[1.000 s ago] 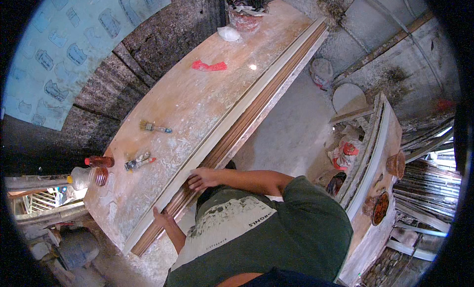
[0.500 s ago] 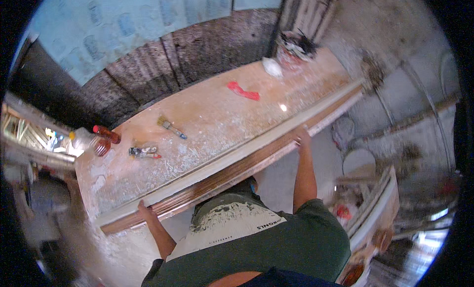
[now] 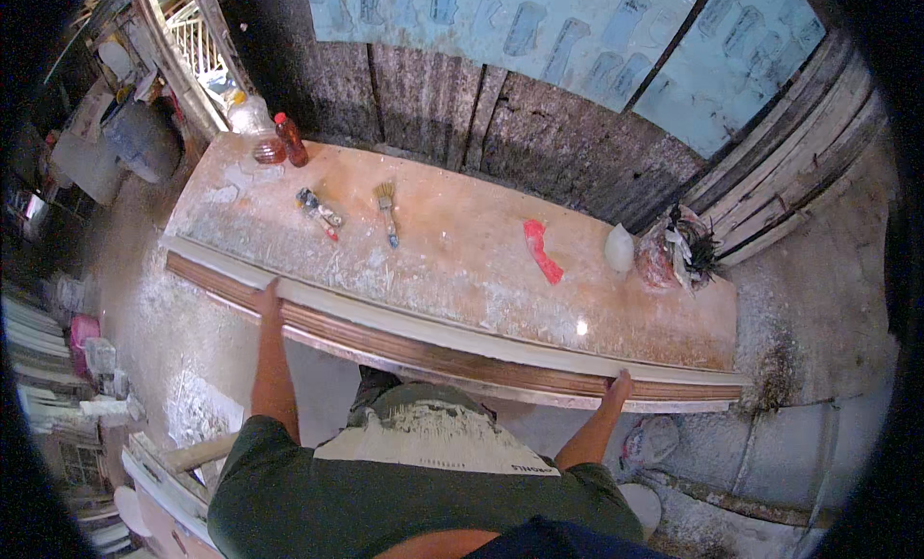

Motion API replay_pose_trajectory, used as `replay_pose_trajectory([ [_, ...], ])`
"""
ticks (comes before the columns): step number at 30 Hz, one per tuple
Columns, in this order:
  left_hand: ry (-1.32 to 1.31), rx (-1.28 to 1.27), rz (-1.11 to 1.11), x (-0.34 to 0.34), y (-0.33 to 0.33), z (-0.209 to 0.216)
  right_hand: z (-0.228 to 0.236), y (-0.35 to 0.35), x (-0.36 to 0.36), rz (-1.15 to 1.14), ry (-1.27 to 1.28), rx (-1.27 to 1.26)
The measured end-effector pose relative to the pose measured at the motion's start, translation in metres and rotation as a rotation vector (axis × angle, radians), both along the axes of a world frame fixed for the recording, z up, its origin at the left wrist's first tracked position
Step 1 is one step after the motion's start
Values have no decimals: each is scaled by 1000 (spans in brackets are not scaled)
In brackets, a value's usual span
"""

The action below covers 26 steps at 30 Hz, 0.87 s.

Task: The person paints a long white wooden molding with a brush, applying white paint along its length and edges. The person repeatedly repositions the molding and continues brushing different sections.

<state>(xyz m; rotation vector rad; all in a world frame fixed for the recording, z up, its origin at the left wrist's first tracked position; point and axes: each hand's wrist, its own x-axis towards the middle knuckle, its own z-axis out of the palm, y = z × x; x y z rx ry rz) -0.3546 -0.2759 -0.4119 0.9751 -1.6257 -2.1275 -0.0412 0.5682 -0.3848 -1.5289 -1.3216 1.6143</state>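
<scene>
A long wooden molding (image 3: 443, 340), pale on top with a brown grooved side, lies along the near edge of the worktable (image 3: 462, 232). Near its left end, my left hand (image 3: 269, 299) grips it, fingers mostly hidden behind the wood. Toward the other end, my right hand (image 3: 619, 382) is closed on the same piece. Beyond it on the dusty tabletop are a paintbrush (image 3: 387, 213), a smeared tool (image 3: 319, 211) with a red tip, and a red strip (image 3: 542, 251).
A large clear bottle (image 3: 258, 131) and a small red-capped bottle (image 3: 290, 140) stand at the far left corner. At the right end sit a white bag (image 3: 619, 247) and a stuffed plastic container (image 3: 674, 251). Planks (image 3: 799, 145) lean behind; white-edged panels (image 3: 164, 482) are at lower left.
The whole view has swung round, so the table and molding now slope down to the right instead of up. Both hands still hold the molding.
</scene>
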Motion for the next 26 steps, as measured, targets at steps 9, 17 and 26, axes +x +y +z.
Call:
replay_pose_trajectory([
  [9,-60,314,-293,140,304,108,-20,-2,-8,59,-101,12],
  [17,-67,62,-70,128,278,93,27,-76,-22,170,-80,125],
  [26,-63,-25,-37,128,218,93,73,-128,-35,403,-347,143],
])
